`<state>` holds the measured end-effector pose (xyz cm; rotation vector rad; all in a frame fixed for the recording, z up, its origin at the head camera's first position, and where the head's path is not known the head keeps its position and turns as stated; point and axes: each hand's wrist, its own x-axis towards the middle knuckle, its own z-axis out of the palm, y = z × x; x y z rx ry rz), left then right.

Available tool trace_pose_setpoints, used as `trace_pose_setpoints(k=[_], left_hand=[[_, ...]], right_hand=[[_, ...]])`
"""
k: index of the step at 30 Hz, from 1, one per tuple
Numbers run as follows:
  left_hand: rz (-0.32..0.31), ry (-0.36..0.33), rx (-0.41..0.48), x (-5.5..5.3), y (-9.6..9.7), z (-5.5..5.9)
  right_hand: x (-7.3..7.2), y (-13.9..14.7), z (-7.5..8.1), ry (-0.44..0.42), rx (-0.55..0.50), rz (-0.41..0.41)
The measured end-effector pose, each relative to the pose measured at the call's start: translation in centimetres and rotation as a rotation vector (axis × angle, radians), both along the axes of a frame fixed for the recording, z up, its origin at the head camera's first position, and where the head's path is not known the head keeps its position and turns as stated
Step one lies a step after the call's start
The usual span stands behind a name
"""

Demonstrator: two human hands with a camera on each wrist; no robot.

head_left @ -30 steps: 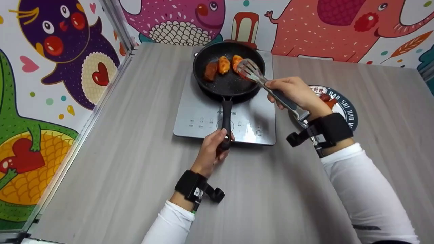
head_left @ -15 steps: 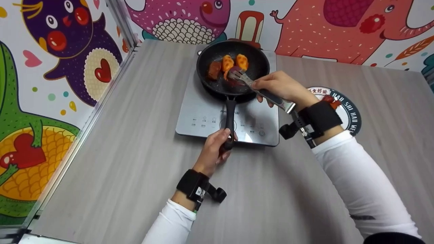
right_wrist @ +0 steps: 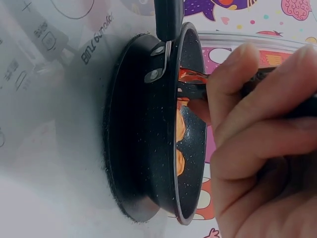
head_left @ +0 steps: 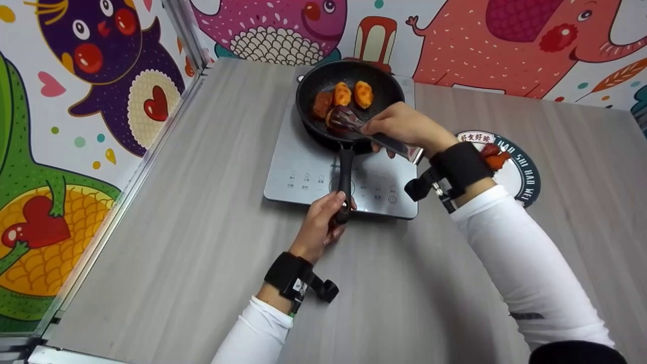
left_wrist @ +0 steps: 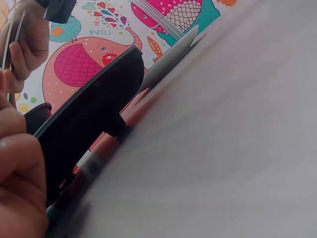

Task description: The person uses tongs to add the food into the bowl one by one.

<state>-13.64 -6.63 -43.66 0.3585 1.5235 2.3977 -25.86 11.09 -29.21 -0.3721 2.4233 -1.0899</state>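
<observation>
My left hand grips the black handle of a frying pan, which sits on a silver induction cooktop. In my right hand is a pair of metal tongs with dark grips, its tips low over the near left of the pan. A dark reddish food piece lies at the tips, partly covered by them. Behind it are two orange pieces and a browned piece. In the right wrist view, my fingers curl round the tongs beside the pan rim.
A round plate with lettering holds a few reddish food pieces, right of the cooktop and partly behind my right forearm. Cartoon-printed walls bound the wooden-look table at the back and left.
My right hand has brought the tongs leftward and nearer across the pan, from beside the right orange piece to the reddish piece at front left. My left hand stays on the handle.
</observation>
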Motion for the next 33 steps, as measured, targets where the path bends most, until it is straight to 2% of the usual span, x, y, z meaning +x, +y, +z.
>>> trace_pose_setpoints(k=[18, 26, 33], left_hand=[[-0.002, 0.004, -0.009, -0.06, -0.05, 0.05], [-0.005, -0.002, 0.01, -0.04, 0.09, -0.01], [0.016, 0.006, -0.039, -0.12, -0.08, -0.21]], right_hand=[[-0.35, -0.78, -0.01, -0.091, 0.008, -0.065], [-0.15, -0.29, 0.12, -0.076, 0.06, -0.06], [0.15, 0.01, 0.3, -0.064, 0.065, -0.037]])
